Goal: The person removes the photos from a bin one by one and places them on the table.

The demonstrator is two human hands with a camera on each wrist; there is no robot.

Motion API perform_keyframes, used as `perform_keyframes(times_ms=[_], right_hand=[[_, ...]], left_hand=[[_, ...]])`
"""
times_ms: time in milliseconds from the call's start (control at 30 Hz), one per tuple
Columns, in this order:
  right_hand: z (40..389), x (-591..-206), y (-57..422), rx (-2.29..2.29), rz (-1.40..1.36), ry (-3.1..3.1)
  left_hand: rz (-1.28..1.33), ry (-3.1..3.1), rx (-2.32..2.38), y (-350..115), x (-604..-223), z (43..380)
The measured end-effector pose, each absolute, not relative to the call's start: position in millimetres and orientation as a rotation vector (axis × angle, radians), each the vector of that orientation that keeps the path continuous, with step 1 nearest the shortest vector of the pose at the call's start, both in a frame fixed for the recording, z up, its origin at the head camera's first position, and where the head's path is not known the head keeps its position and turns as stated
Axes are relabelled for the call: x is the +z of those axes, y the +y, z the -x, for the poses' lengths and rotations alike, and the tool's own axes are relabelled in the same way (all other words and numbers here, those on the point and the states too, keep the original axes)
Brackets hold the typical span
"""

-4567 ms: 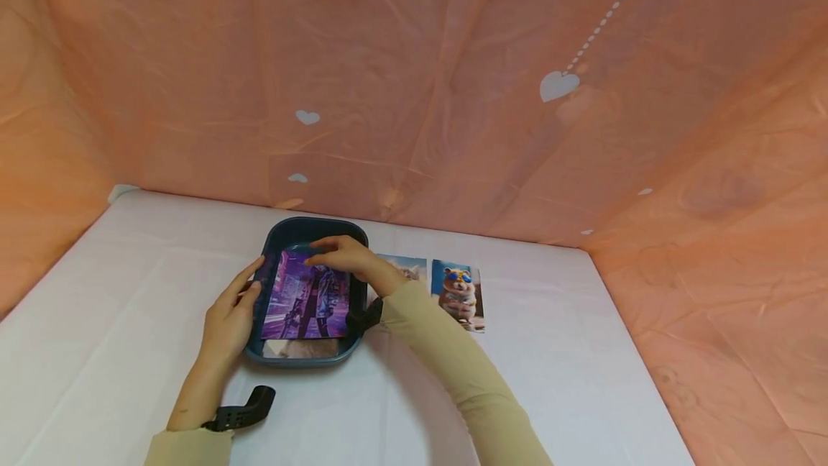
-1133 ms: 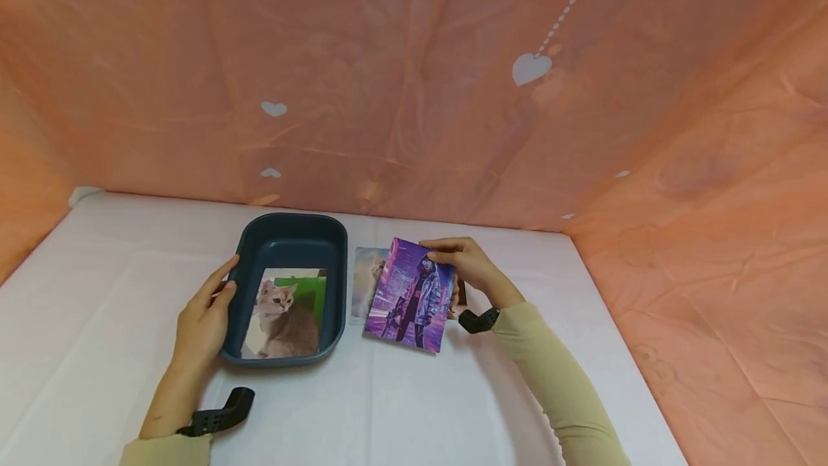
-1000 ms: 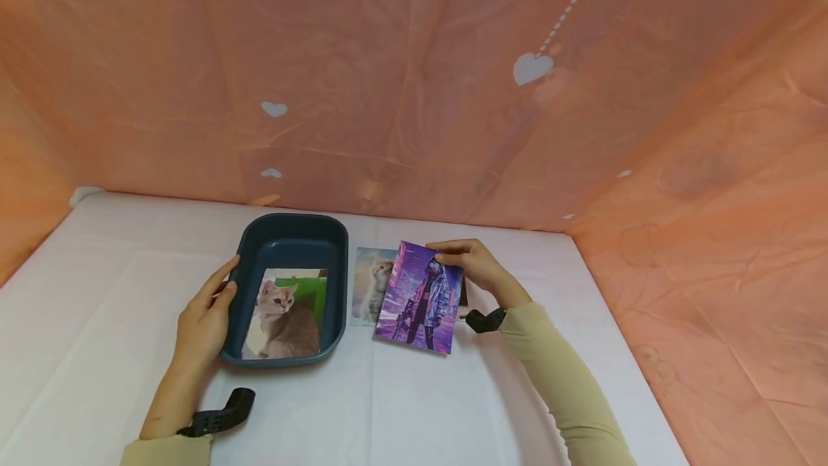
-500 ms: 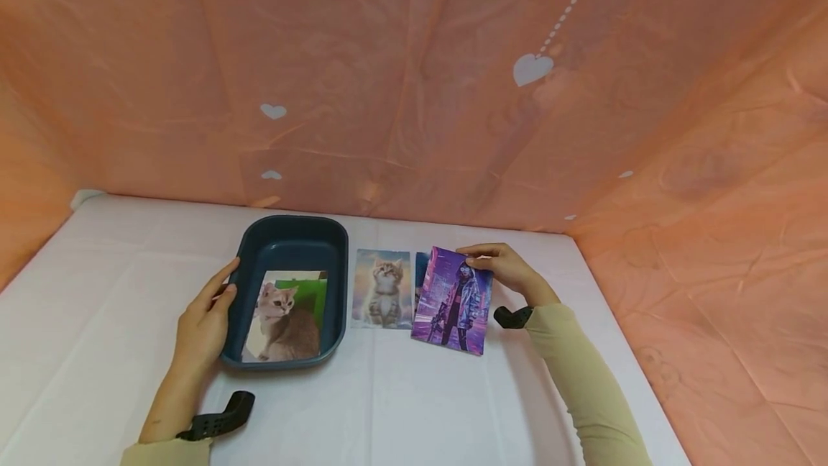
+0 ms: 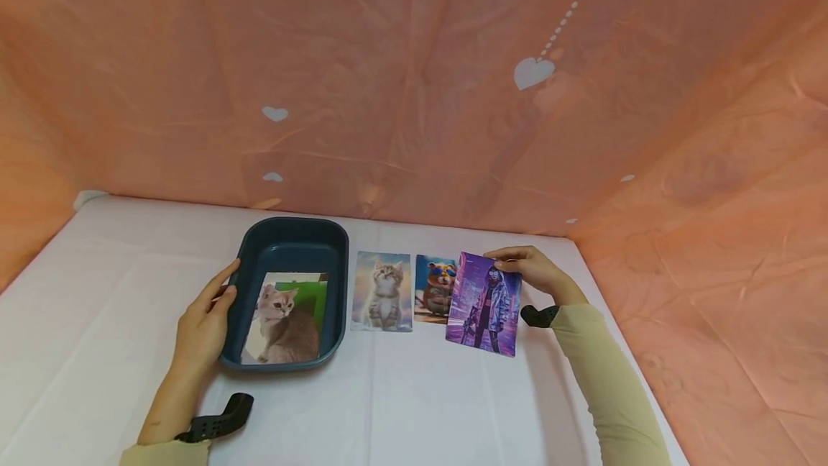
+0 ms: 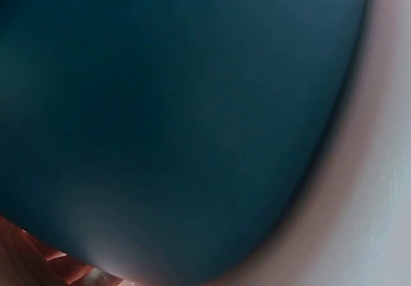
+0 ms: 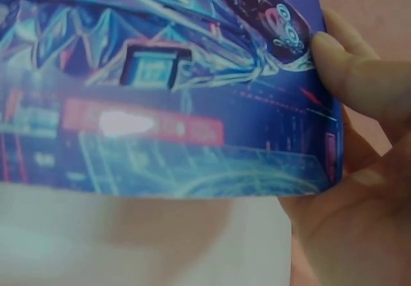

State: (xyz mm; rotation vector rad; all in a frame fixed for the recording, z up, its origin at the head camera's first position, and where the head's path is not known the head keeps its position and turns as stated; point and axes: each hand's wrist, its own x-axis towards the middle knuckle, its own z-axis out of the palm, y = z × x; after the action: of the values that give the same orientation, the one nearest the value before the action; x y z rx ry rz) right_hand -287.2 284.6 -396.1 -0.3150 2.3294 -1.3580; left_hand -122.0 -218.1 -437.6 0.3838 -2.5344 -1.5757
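My right hand [image 5: 533, 268] pinches the top right corner of a glossy picture card [image 5: 484, 308], thumb on its printed face and fingers behind. The purple card shows a figure in a shiny jacket; the right wrist view shows it close, slightly bent. It overlaps the right part of a hamster picture card [image 5: 432, 290]. At the far left my left hand [image 5: 205, 318] holds the left side of a dark blue tray [image 5: 241, 311] by its rim. Inside lies a cat photo [image 5: 291, 322] with a green background. The tray's wall fills most of the left wrist view.
A kitten picture card [image 5: 383, 293] lies flat between the tray and the hamster card. All stand on a white-covered table [image 5: 414, 394]. An orange cloth [image 5: 388, 92] with white hearts hangs behind and at both sides.
My right hand has lifted the purple card out of the tray and carried it right, past the kitten card and partly over the hamster card. The cat photo in the tray is uncovered.
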Motion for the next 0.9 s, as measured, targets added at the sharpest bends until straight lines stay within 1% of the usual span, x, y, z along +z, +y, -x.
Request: perform_keyframes(times_ms=[400,900], right_hand=[[296,-399,312,-1.124,0.297,2.489],[306,-417,302,-1.109,0.226,2.664]], left_hand=[[-0.386,-2.519,-1.569,-220,-437,123],[-0.407,-2.523,-1.625,-218,-439,122]])
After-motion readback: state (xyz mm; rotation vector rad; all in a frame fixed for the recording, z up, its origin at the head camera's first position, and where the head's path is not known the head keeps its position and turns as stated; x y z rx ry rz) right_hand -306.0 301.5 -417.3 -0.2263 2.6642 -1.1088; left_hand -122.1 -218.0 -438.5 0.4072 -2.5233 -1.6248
